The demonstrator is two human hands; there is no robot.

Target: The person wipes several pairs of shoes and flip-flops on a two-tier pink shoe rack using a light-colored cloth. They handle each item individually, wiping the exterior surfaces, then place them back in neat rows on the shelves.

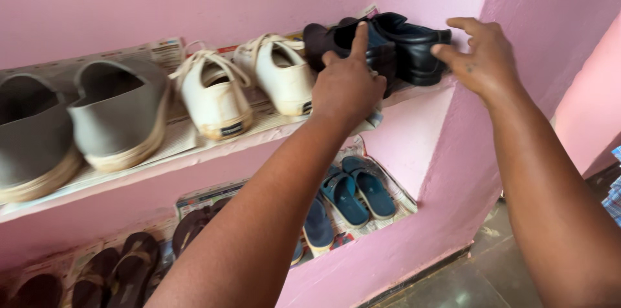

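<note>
- Black shoes [388, 46] sit at the top shelf's [194, 146] right end, beside white sneakers [246, 81].
- Left hand [346, 85] touches the near shoe, forefinger raised.
- Right hand [482, 55], fingers loosely spread, touches the far shoe.

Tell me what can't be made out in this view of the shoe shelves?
- Black shoes, head view: the left hand covers the nearer one's heel, so its grip is unclear.
- Blue sandals, lower shelf: the left forearm hides the neighbouring pair.
- Grey slip-ons: blurred, and the leftmost is cut off by the picture's left edge.
- Brown sandals: cut off by the bottom edge.
- Right hand: whether it touches the far black shoe cannot be told.
</note>
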